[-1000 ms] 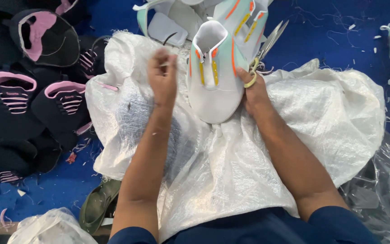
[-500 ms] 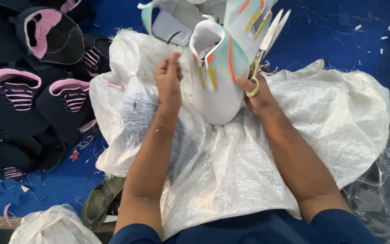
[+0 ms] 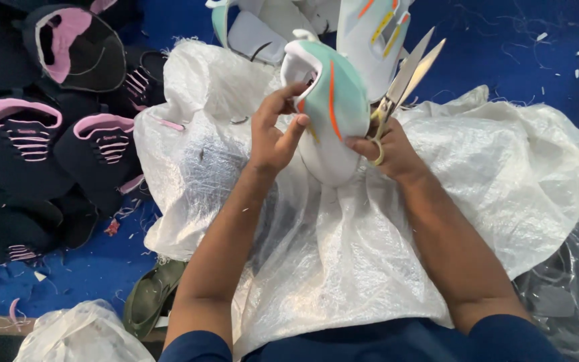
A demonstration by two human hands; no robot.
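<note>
White-and-mint shoe upper with an orange stripe, tilted on its side above the lap; open scissors just beside it.

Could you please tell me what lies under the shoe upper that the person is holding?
Under the mint-and-white shoe upper spreads a white woven sack, draped over the person's lap. What lies beneath the sack is covered. The right hand also holds scissors.
</note>
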